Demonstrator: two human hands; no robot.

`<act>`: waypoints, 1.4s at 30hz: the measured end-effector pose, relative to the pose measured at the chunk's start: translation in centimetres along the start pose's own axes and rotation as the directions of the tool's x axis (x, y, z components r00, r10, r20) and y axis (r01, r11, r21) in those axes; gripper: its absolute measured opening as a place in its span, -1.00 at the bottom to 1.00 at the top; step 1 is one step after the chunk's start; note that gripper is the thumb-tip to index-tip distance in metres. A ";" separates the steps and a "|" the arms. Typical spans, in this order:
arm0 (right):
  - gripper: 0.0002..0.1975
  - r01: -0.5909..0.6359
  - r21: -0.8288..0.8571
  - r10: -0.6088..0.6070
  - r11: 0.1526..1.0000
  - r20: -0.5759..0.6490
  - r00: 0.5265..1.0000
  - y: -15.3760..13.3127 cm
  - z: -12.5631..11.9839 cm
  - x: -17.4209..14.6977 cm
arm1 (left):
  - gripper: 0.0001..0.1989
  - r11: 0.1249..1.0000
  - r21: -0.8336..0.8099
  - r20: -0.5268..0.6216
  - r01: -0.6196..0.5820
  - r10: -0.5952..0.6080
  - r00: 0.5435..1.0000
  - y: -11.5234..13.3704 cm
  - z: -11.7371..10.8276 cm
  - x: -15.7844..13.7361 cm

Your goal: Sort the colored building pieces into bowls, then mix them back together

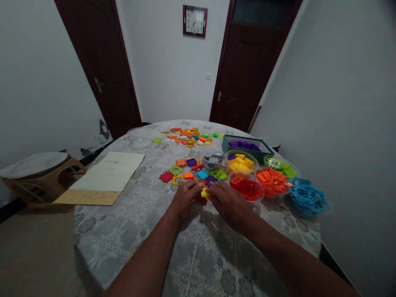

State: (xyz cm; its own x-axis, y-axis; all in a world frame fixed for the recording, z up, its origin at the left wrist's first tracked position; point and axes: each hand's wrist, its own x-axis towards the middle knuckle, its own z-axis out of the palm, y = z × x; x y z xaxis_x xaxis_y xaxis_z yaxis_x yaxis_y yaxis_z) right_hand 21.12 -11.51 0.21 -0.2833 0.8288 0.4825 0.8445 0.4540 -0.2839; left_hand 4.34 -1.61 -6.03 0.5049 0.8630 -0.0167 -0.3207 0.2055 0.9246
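Here, both hands meet over the table [130,231], the left hand [185,198] and right hand [227,201] pinching one small yellow piece [204,192] between closed fingertips, just short of the flat coloured tiles [192,171]. The fitting step looks under way; the next move likely calls for careful alignment.

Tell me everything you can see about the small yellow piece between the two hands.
The yellow piece is a small, bright plastic-looking block, mostly hidden by fingers. The left hand and the right hand both pinch it, just above the patterned tablecloth, near the flat coloured tiles. Its exact shape cannot be made out.
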 end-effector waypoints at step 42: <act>-0.33 -0.372 -0.216 0.337 0.903 -0.183 0.923 1.1 12.7 -0.2 | -0.30 -0.064 0.961 -0.237 0.271 0.325 0.916 4.8 -8.5 9.1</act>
State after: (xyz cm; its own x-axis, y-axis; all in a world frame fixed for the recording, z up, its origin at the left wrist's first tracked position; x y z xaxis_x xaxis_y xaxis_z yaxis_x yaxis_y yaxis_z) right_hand 16.32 -7.07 -10.75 0.1064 0.8587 0.5013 0.9659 0.0305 -0.2571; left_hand 0.61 11.16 -4.93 0.1685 0.9662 0.1951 0.9269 -0.2227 0.3021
